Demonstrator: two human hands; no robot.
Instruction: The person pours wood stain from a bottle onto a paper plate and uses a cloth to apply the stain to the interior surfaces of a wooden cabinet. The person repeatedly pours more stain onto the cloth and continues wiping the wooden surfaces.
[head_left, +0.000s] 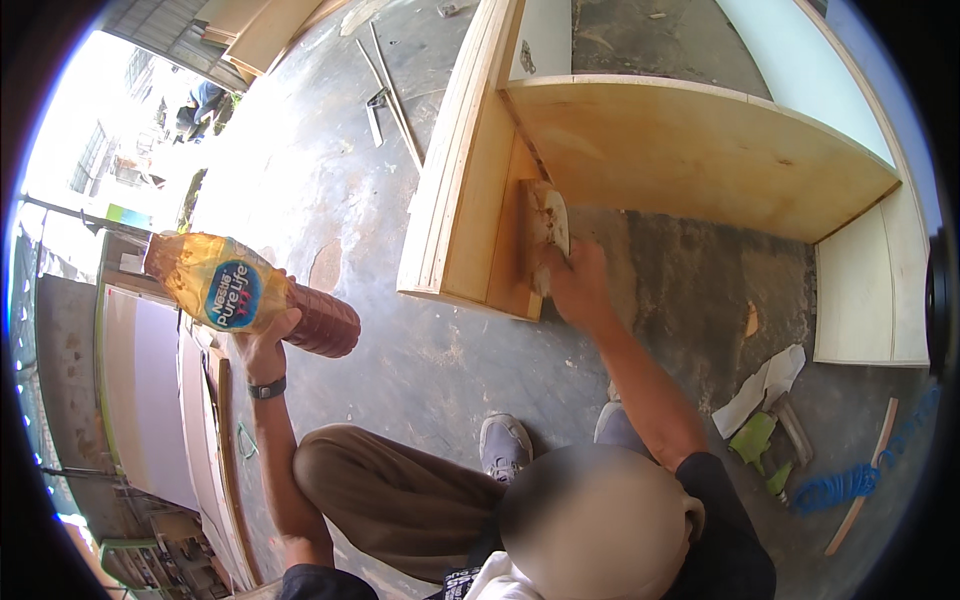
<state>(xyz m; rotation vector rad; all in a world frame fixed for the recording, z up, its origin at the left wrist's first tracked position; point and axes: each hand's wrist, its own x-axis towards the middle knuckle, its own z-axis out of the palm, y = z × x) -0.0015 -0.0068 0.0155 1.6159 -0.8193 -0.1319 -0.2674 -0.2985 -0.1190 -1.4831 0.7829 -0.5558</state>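
Where the wooden frame shows the inner face of its left side panel [490,220], a flat, pale, brown-stained pad [550,222] stands on edge against it, apparently touching. Right hand [578,285] has the pad's near end, fingers closed around it; exact fingertip positions partly hidden. Bottle [243,290] well apart, to the left of the frame, in mid-air: clear plastic, blue label, reddish-brown contents toward its right end. Left hand [268,340] grips it from below, fingers wrapped round the middle; bottle tilted close to level, right end lower. Dark watch [267,388] on that wrist.

Frame: shelf board [690,150] joins the 2 sides, grain showing, darker blotches. All of it rests on a grey, stained floor [400,390]. 2 grey shoes [505,445] below, near the frame. Right side: white scrap [762,388], green scrap [755,438], blue coiled hose [835,490] beside a thin wooden strip [862,480]. Far left: large boards [150,390], leaning.
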